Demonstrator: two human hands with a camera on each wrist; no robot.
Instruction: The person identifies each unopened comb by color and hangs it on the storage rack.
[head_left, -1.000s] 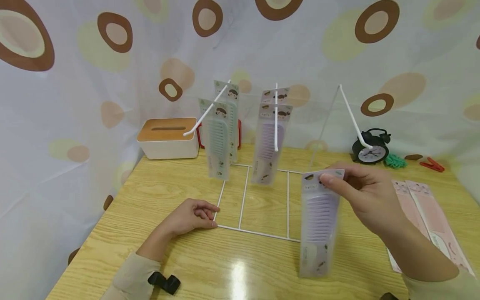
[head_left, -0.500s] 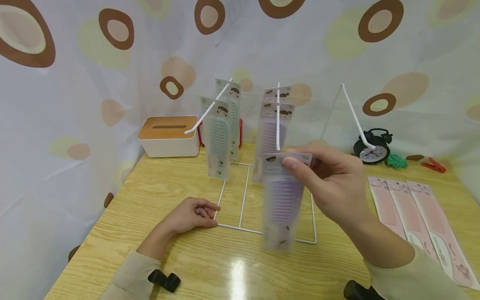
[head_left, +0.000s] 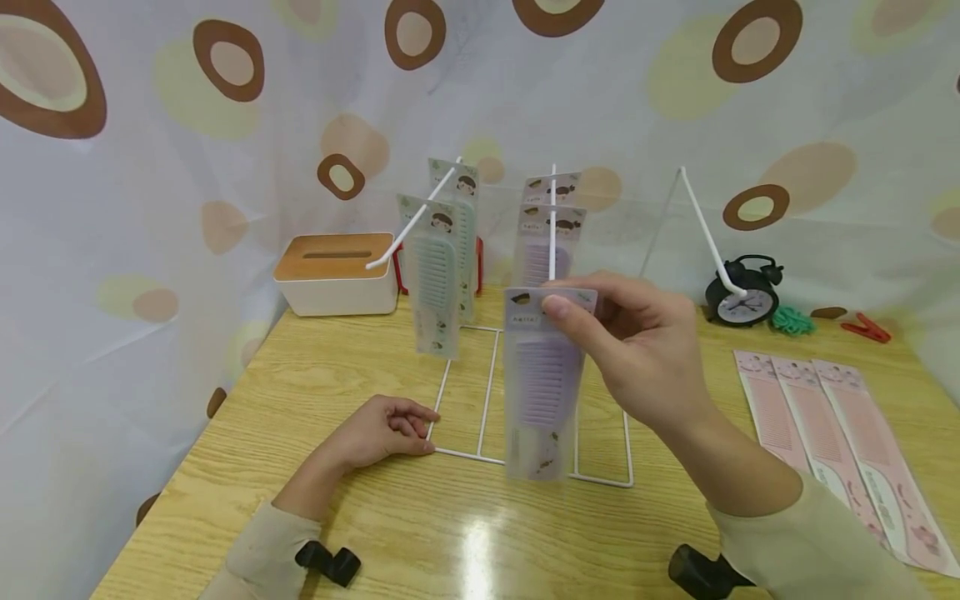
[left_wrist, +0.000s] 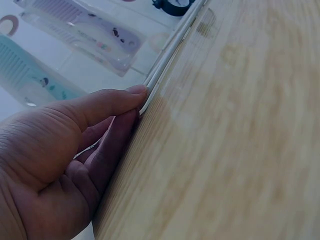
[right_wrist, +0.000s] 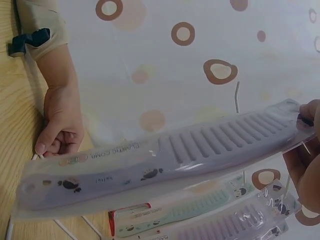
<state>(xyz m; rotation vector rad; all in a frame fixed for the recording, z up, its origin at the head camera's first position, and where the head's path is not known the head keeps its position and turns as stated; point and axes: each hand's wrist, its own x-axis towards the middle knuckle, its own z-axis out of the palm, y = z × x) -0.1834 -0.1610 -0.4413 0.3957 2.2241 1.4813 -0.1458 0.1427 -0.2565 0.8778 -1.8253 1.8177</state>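
Observation:
My right hand (head_left: pixel 645 342) pinches the top of a packaged purple comb (head_left: pixel 545 387) between thumb and fingers, upright in front of the rack's middle prong (head_left: pixel 552 242). That prong's tip is hidden behind the hand and package. In the right wrist view the comb's handle end points toward my left hand. My left hand (head_left: pixel 386 432) pinches the front left corner of the white wire rack (head_left: pixel 457 454), as the left wrist view also shows. Two more purple combs (head_left: pixel 542 250) hang on the middle prong, and two green combs (head_left: pixel 435 275) on the left prong.
The right prong (head_left: pixel 705 229) carries nothing. Several packaged pink combs (head_left: pixel 832 442) lie on the table at the right. Behind stand a tissue box (head_left: pixel 337 287) and a black alarm clock (head_left: pixel 742 296), with green cord (head_left: pixel 791 322) and a red clip (head_left: pixel 866 327) beside it.
My right hand has carried the purple comb leftward and up, from the rack's right side to the front of the middle prong. The left hand has stayed at the rack's corner.

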